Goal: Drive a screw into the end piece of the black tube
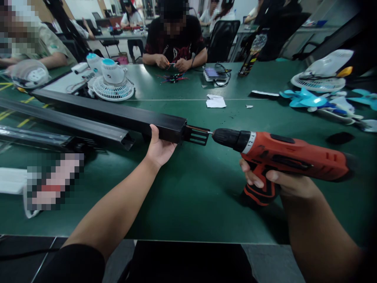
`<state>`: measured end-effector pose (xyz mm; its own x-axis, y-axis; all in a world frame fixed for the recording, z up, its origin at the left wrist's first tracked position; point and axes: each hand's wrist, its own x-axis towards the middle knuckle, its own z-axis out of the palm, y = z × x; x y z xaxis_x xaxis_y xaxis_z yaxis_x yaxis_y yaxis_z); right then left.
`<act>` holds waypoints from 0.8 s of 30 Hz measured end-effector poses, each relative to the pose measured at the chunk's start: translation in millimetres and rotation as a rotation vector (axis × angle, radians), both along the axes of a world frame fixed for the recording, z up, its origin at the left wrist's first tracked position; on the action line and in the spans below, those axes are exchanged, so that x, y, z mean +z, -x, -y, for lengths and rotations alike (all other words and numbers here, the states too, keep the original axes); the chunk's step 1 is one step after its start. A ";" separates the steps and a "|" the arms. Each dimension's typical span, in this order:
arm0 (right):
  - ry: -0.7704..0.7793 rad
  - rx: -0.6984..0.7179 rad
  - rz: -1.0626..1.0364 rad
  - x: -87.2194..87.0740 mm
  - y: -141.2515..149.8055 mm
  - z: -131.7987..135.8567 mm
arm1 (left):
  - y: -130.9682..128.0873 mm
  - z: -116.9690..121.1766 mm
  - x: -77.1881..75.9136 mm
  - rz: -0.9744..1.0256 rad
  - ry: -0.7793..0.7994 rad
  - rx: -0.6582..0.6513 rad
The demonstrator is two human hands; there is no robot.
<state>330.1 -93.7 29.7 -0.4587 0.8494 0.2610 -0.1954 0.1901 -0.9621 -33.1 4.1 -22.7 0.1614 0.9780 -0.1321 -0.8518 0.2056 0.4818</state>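
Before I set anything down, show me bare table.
Bare green table lies between the left hand and the drill, reaching the near edge. Another patch separates the white fan part from the paper. Crowded: left, with black bars; far right, with blue blades.

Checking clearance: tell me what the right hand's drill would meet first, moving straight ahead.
Probably the slotted bracket at the end of the black beam: the right hand aims the drill there, though depth is unclear: they may already touch.

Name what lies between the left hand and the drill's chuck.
In the head view, beyond the left hand come the end of the black beam, a slotted plate jutting from it, and a thin bit running into the chuck.
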 end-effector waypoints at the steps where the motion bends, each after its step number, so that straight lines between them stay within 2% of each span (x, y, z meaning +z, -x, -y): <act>1: 0.008 -0.006 0.007 -0.1 -0.4 0.2 | -0.5 0.5 0.8 0.003 0.001 -0.001; 6: 0.022 -0.027 0.024 -0.1 -0.6 0.6 | -3.1 2.0 4.0 -0.008 0.009 0.024; 14: -0.012 -0.004 0.001 0.2 0.9 -1.4 | 1.3 -1.2 -4.4 0.052 0.015 0.003; 21: 0.010 -0.009 0.001 0.0 0.8 -0.6 | -4.1 3.7 7.0 -0.030 0.020 0.032; 24: 0.005 0.001 -0.006 0.4 0.8 -0.2 | -4.2 3.5 6.6 -0.040 0.010 0.037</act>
